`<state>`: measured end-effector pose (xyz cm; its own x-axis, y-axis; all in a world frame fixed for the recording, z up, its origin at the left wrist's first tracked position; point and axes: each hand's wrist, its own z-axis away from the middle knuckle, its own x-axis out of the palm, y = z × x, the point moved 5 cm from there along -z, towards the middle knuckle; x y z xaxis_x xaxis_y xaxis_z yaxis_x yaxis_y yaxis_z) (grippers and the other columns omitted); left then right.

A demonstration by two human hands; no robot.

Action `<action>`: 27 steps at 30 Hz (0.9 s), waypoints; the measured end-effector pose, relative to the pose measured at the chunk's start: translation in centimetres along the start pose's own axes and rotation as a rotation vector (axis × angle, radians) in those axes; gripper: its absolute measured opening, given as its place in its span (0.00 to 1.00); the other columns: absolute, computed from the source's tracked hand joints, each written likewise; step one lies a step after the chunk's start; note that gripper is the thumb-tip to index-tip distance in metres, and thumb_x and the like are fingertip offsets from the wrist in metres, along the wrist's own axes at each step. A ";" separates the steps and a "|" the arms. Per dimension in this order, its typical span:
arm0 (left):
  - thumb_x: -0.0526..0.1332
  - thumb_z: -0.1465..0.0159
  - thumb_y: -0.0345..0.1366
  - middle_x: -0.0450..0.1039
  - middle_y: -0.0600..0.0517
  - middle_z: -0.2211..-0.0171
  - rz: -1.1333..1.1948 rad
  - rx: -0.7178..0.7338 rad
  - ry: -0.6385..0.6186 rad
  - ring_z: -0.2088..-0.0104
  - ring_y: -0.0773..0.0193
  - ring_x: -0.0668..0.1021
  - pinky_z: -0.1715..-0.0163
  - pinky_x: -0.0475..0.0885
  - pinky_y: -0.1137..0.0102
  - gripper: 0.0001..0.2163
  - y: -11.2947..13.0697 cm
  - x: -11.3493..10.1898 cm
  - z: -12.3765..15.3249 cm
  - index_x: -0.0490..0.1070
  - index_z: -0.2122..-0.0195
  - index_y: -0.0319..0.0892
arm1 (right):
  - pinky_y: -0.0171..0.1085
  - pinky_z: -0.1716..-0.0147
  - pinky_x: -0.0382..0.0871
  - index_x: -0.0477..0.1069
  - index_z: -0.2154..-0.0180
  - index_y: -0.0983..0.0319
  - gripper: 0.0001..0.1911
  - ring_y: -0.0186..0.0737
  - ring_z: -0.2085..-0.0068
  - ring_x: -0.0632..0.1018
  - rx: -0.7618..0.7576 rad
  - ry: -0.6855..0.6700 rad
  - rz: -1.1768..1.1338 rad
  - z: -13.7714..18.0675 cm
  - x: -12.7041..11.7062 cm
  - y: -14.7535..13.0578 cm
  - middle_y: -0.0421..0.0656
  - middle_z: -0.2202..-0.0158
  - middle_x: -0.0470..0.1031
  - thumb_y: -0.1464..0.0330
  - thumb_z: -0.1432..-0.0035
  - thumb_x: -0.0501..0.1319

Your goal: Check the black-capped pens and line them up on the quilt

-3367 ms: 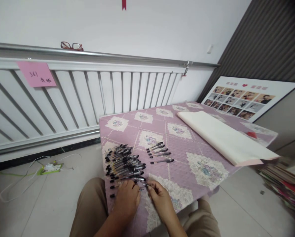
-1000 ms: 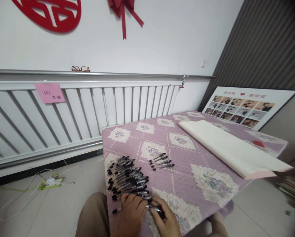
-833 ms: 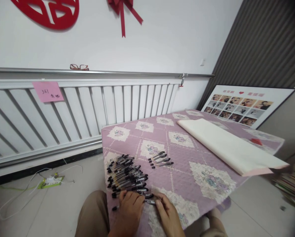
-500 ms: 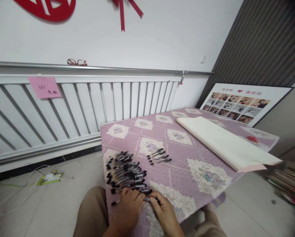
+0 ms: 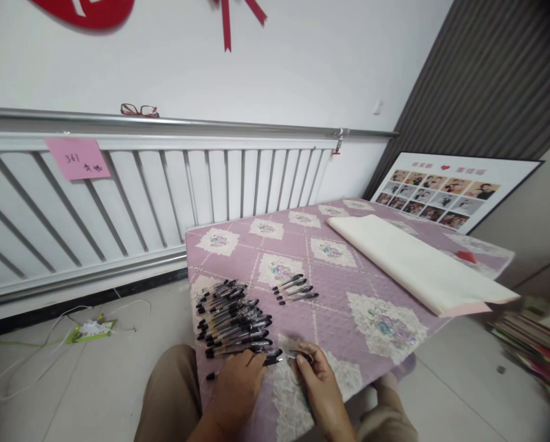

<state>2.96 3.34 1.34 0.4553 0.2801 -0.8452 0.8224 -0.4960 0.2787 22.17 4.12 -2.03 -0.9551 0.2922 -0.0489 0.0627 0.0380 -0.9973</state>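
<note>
Gripping a pen [image 5: 211,376] beside the pile [image 5: 234,316], likely for steadiness, the left hand [image 5: 240,379] curls closed; right of the pile, the right hand [image 5: 320,377] pinches an apparent cap [image 5: 307,356].

right hand [image 5: 321,382] drawn apart from left hand [image 5: 239,377], farther from counter's [image 5: 333,298] left edge, dark pen part [image 5: 305,356] along.

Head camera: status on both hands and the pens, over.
Right hand pinches a black-ended pen piece, cap or whole pen unclear. Left hand covers part of the nearest pen. Pen pile just beyond left hand.
</note>
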 end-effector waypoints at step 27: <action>0.54 0.36 0.32 0.72 0.53 0.65 0.153 0.017 0.027 0.63 0.61 0.71 0.60 0.61 0.64 0.07 0.1 -0.8 -0.2 0.70 0.61 0.47 | 0.32 0.74 0.60 0.58 0.80 0.59 0.20 0.36 0.75 0.66 -0.274 -0.176 0.503 2.0 3.4 -3.4 0.38 0.79 0.64 0.57 0.39 0.49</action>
<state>2.74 3.19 2.16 0.5837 0.2221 -0.7810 0.7373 -0.5480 0.3951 18.09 3.07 1.08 -0.8209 0.1762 -0.5431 0.5697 0.1877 -0.8001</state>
